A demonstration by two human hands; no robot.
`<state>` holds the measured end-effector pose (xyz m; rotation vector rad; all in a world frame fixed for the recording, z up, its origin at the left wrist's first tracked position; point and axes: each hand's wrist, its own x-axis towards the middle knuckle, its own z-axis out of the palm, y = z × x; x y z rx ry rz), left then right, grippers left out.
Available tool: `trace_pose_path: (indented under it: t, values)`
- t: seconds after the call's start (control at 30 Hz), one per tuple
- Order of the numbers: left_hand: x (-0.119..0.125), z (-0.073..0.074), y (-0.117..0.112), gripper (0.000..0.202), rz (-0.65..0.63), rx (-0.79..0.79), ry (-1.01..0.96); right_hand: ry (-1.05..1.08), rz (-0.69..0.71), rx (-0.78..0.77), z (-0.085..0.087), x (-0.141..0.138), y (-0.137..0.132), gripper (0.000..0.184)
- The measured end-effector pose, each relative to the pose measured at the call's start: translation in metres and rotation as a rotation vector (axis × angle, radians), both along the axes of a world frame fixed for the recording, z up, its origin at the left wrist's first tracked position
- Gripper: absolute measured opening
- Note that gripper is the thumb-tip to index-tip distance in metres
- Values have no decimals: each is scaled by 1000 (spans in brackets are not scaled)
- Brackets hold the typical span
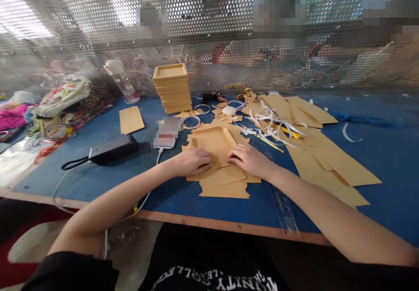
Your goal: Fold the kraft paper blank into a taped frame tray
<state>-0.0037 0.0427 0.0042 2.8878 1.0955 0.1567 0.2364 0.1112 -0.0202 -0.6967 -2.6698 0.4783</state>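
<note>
In the head view, we're seeing a tan card tray [218, 140] sitting right in front of the person, on top of some flat tan cutouts [225, 190], with its far and side walls standing up. The left hand [195, 162] is resting on its near left side, fingers bent in narrow, and the right hand [246, 158] is doing much the same on the near right. Their undersides are hiding from us, so we can't tell if either's actually pinching card.

Farther back, a tall tray stack [174, 94] is standing near the perforated screen [196, 55]. A phone [166, 139] is lying left of the tray, and curly white strips [273, 127] are sprawling over on the right.
</note>
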Motion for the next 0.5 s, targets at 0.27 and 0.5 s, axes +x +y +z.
trace_pose_path:
  t: [0.27, 0.5]
  values:
    - [0, -2, -1, 29, 23, 23, -7, -29, 28, 50, -1, 0, 1, 16]
    - [-2, 1, -3, 40, -3, 91, 100, -25, 71, 114, -3, 1, 4, 13]
